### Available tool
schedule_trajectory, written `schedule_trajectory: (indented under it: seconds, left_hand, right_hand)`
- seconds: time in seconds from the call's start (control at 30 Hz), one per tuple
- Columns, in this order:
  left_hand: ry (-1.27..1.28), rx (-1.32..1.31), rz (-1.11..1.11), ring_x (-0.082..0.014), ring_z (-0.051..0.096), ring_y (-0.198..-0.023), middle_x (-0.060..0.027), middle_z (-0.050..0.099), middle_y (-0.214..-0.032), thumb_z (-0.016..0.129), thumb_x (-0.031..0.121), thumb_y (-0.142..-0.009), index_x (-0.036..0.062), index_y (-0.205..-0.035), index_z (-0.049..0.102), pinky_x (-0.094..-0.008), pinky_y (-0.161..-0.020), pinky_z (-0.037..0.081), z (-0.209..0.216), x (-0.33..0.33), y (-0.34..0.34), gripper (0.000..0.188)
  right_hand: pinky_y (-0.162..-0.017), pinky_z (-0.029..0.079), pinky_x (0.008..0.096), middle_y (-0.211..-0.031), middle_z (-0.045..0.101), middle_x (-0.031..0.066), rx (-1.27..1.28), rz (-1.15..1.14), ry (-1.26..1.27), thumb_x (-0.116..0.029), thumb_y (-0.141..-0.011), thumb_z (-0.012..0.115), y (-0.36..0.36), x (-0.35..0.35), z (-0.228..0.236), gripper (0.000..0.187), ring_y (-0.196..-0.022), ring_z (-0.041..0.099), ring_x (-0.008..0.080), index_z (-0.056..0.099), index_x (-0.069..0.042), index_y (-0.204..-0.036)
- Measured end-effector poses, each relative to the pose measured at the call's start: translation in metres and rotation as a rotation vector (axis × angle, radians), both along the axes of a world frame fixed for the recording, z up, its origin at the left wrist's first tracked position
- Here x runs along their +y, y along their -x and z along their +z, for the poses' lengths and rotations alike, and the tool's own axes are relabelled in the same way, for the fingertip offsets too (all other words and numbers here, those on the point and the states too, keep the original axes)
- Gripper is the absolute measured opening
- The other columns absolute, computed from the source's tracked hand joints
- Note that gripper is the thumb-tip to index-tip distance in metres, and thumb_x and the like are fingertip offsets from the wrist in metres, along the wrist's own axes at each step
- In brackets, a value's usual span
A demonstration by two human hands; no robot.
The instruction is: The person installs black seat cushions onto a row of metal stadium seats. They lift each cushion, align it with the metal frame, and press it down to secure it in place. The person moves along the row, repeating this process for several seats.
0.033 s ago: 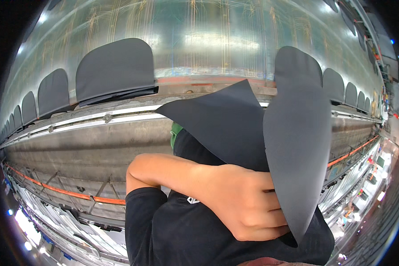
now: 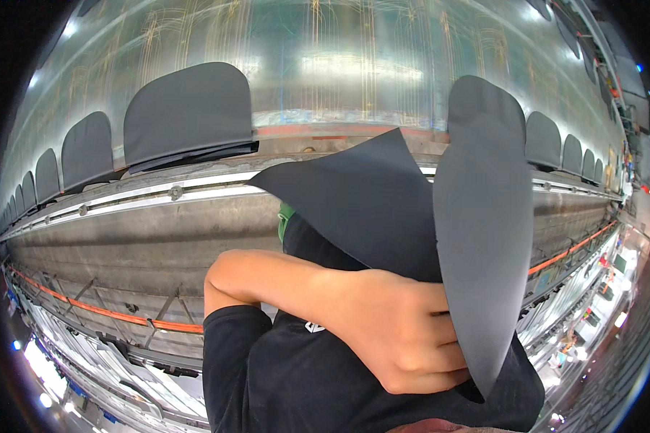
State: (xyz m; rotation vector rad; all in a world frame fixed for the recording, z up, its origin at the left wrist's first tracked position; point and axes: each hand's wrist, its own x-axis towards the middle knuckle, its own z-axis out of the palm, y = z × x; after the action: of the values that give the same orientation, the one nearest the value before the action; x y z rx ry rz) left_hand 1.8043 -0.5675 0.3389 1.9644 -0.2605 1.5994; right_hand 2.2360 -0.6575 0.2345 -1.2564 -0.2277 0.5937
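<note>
My left hand is drawn across my chest. Its fingers are curled round the near edge of a dark grey flexible sheet, and the fingertips are hidden behind it. One flap of grey sheet sticks out forward to a pointed corner. Beside it on the right, a lighter grey curved flap bulges up and narrows to a tip by my knuckles. Whether the two flaps are one bent sheet or two, I cannot tell. My right hand does not show.
Ahead is a long shiny table with thread-like streaks. Along its near edge lie rounded grey pieces, the largest a stack at the left. A pale metal rail runs below, with an orange bar nearer me.
The right flap has narrowed and turned slightly, its right edge shifting left. The left flap's corner has moved a little left. My left hand stays almost in place.
</note>
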Motion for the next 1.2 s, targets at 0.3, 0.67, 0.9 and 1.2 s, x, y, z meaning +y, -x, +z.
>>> schedule_trajectory:
  seconds: [0.3, 0.67, 0.9, 1.2]
  left_hand:
    - [-0.123, -0.039, -0.197, -0.0223, 0.065, -0.07, -0.0086, 0.066, -0.077, 0.061, 0.018, -0.073, -0.0023, -0.075, 0.068, -0.0372, -0.068, 0.051, 0.016, -0.016, -0.014, 0.022]
    - [-0.219, -0.056, -0.224, -0.0208, 0.063, -0.071, -0.0033, 0.062, -0.074, 0.061, 0.019, -0.075, 0.0034, -0.075, 0.066, -0.0362, -0.069, 0.049, 0.007, -0.003, -0.028, 0.016]
    - [0.083, 0.196, -0.038, -0.0171, 0.061, -0.073, -0.001, 0.063, -0.081, 0.066, 0.022, -0.071, 0.0128, -0.084, 0.068, -0.0343, -0.072, 0.048, -0.045, 0.034, 0.012, 0.015]
    - [0.842, 0.516, 0.265, -0.0273, 0.066, -0.081, -0.0117, 0.068, -0.089, 0.08, 0.0, -0.076, -0.0003, -0.098, 0.069, -0.0385, -0.079, 0.051, -0.079, 0.021, 0.073, 0.025]
  right_hand:
    - [-0.096, 0.046, 0.038, -0.118, 0.063, 0.0107, 0.005, -0.037, -0.006, -0.041, -0.103, 0.053, 0.009, -0.007, 0.004, 0.044, -0.107, 0.059, 0.0239, 0.059, -0.003, -0.123]
    - [-0.098, 0.045, 0.0387, -0.118, 0.063, 0.0113, 0.032, -0.105, -0.055, -0.041, -0.103, 0.053, 0.019, -0.009, 0.004, 0.043, -0.108, 0.059, 0.0245, 0.06, -0.002, -0.121]
    - [-0.099, 0.045, 0.0392, -0.119, 0.063, 0.0116, 0.061, -0.124, -0.067, -0.04, -0.103, 0.053, 0.024, -0.003, -0.008, 0.043, -0.109, 0.059, 0.025, 0.061, -0.002, -0.121]
    - [-0.106, 0.04, 0.0374, -0.126, 0.064, 0.0076, -0.077, -0.024, -0.082, -0.034, -0.103, 0.056, 0.046, 0.025, -0.022, 0.039, -0.119, 0.056, 0.0209, 0.061, -0.003, -0.126]
